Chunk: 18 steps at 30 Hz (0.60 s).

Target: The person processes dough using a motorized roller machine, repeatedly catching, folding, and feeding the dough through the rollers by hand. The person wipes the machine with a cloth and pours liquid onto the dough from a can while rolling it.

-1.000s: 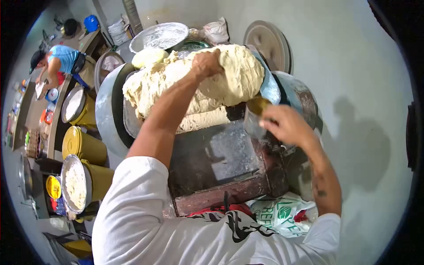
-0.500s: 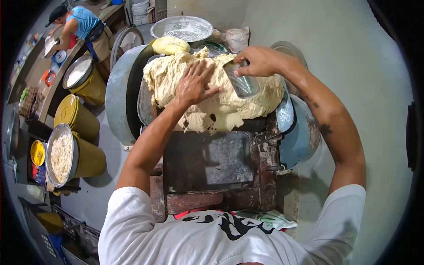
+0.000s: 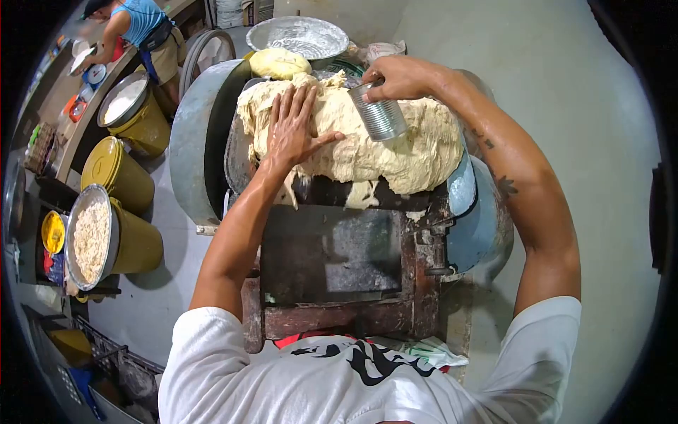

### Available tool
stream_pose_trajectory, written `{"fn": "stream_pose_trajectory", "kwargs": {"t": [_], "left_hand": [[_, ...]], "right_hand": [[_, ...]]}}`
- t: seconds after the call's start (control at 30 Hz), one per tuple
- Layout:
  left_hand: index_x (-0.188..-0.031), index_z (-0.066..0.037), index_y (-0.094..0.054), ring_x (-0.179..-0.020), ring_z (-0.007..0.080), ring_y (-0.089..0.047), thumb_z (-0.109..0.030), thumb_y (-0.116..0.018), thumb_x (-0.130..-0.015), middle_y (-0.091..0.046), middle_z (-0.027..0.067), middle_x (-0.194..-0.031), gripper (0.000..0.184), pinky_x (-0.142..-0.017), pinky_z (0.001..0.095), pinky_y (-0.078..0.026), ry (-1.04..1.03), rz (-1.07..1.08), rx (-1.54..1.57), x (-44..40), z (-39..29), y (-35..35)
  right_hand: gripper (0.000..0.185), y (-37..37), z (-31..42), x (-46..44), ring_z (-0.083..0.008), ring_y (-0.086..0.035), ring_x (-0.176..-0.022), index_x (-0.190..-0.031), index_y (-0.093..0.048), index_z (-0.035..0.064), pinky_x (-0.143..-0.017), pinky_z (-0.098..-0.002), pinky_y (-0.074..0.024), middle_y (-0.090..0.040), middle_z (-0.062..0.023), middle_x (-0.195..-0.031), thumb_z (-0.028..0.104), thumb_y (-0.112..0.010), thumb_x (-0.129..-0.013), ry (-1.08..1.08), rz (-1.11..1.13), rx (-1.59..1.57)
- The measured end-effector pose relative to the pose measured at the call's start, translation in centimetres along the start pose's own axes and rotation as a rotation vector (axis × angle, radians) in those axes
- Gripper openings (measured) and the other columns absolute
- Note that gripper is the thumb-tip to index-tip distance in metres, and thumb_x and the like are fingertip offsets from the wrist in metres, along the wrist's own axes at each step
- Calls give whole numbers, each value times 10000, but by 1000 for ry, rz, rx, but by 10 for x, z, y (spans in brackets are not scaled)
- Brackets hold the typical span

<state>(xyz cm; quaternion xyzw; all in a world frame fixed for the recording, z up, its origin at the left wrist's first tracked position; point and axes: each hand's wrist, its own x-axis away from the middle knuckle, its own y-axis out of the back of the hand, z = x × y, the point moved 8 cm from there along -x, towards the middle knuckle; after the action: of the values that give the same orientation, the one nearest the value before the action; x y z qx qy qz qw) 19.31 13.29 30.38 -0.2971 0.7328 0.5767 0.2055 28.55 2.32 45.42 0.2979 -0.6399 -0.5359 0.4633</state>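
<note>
A large pale mass of dough [image 3: 367, 152] lies across the top of a machine with dark rollers. My left hand [image 3: 291, 127] rests on the dough's left part, fingers spread and thumb stretched to the right. Gripped by its rim in my right hand [image 3: 399, 79] is a ribbed metal can [image 3: 381, 116], tilted over the middle of the dough. What is inside the can is hidden. Ragged flaps of dough hang over the dark roller [image 3: 321, 192] on the near side. Behind my left hand sits a smoother, yellowish lump of dough [image 3: 280, 63].
A floury metal basin [image 3: 300, 32] stands beyond the machine. The blue round housing [image 3: 187, 141] rises on its left. Further left are yellow buckets [image 3: 120, 177], a basin of crumbly pale stuff [image 3: 92, 237] and a bowl of white powder [image 3: 126, 102]. A co-worker [image 3: 141, 32] bends over the bench.
The near edge of the dough has drawn back, baring more of the dark roller. My left hand has shifted slightly left, and the can has moved a little up and left.
</note>
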Motion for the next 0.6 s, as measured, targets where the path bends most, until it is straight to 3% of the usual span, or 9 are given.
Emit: {"fn": "stream_pose_trajectory", "kwargs": {"t": [0.17,0.5,0.6], "left_hand": [[-1549,-75,-373,-1518,353,-224,-791,-564,-821,-345,153,-1604,1039,-1246,524,-118,-21,6,1,1,4,-2],[-1452,-110,-521,-1445,314,-376,-362,-429,-1048,-506,124,-1492,485,-1217,488,-218,-29,-140,37,2,9,-2],[-1447,-120,-524,-1438,310,-383,-346,-437,-1045,-518,118,-1475,470,-1214,479,-229,-17,-161,39,3,8,1]], "right_hand": [[466,1,-13,-3,-294,-696,-892,-1162,-702,-29,-840,-409,-519,-744,-200,-1018,327,-700,-861,-16,6,-41],[376,-4,-65,44,-250,-661,-776,-1033,-743,20,-725,-403,-496,-732,-144,-862,338,-713,-834,-243,56,-24],[368,-3,-83,70,-217,-641,-734,-1000,-750,29,-659,-392,-484,-718,-124,-817,346,-725,-816,-353,53,-55]]}}
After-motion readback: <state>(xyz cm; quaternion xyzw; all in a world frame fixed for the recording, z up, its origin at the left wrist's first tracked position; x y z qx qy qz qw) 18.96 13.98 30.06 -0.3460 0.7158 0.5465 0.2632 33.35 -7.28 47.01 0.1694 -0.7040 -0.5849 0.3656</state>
